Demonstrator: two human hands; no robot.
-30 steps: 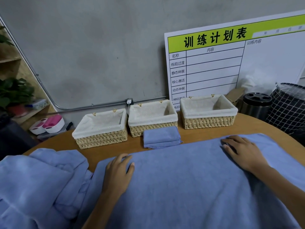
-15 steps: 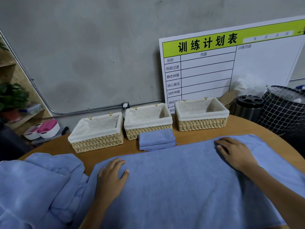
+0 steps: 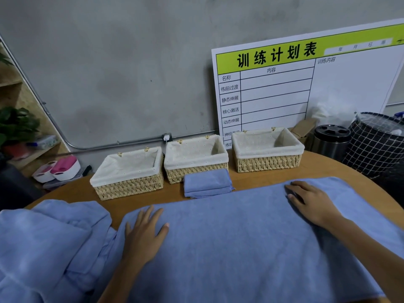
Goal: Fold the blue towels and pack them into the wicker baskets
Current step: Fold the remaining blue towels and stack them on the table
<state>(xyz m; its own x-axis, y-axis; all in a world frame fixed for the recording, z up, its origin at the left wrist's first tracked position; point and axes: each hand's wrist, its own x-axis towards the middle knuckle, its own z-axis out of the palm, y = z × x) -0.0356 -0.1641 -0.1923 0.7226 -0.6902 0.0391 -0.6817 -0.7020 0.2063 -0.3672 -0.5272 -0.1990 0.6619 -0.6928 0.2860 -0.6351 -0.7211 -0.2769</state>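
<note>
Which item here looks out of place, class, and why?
The small folded towel lies on the table in front of the middle basket, not inside it. All three baskets look empty.

Both forearms were bare — no sleeve reached into view, and no watch, ring or glove was worn. The left hand (image 3: 143, 234) and the right hand (image 3: 311, 201) had short, plain nails — unpainted.

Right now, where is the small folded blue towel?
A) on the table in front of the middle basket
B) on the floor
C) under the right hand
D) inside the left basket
A: the folded blue towel lies on the table just in front of the middle basket, outside it.
</note>
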